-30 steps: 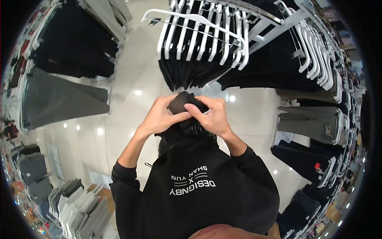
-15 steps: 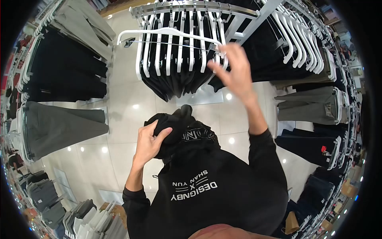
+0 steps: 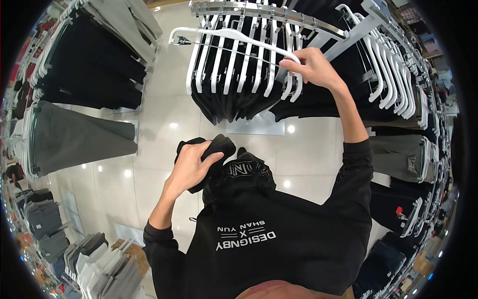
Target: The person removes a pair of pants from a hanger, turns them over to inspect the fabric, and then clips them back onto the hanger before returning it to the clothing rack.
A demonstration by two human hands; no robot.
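My left hand (image 3: 191,164) is closed around a bunched black garment (image 3: 219,148) in front of my chest. The cloth is folded on itself, so its kind cannot be made out. Up at the rack, my right hand (image 3: 314,69) pinches the right end of a white clip hanger (image 3: 234,34), thumb and fingers at its right clip. No garment hangs from this hanger. Its left metal clip (image 3: 181,41) shows bare, while my fingers partly hide the right one. Below the hanger, several white hangers (image 3: 227,70) carry black trousers (image 3: 224,107) in a row.
A metal rail (image 3: 269,13) holds the row, with more white hangers (image 3: 386,74) to its right. Grey trousers (image 3: 79,137) and black trousers (image 3: 89,65) hang on the left. Grey trousers (image 3: 396,149) hang on the right. Tiled floor (image 3: 164,109) lies between the racks.
My right hand, spread and blurred beside the hanger before, has closed on its right end. The view has shifted. My left hand still grips the black garment.
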